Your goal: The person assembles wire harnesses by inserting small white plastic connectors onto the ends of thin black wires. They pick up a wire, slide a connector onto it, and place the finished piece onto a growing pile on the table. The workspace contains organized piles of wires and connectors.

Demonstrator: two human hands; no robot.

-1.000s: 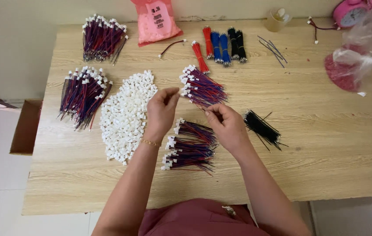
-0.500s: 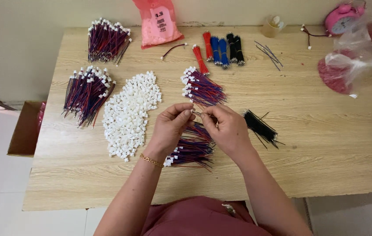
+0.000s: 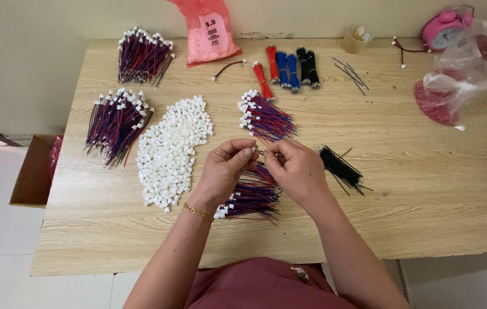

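Observation:
My left hand (image 3: 224, 171) and my right hand (image 3: 296, 170) meet at mid-table, fingertips pinched together on a thin wire with a small white connector (image 3: 259, 152). Beneath them lies a bundle of red, blue and black wires with white connectors (image 3: 249, 197). A heap of loose white plastic connectors (image 3: 172, 149) lies left of my left hand. Another finished wire bundle (image 3: 263, 117) sits just beyond my hands. A bunch of short black wires (image 3: 339, 166) lies right of my right hand.
Two more wire bundles (image 3: 116, 121) (image 3: 141, 55) lie at the wooden table's (image 3: 426, 189) far left. A pink bag (image 3: 209, 31), red, blue and black wire bunches (image 3: 289, 67), a small cup (image 3: 355, 39), a pink clock (image 3: 443, 27) and plastic bags (image 3: 466, 74) line the back. A cardboard box (image 3: 32, 171) stands on the floor at left.
My hands drew closer together above the near bundle, and the left hand turned so its fingertips now meet the right hand's on the wire.

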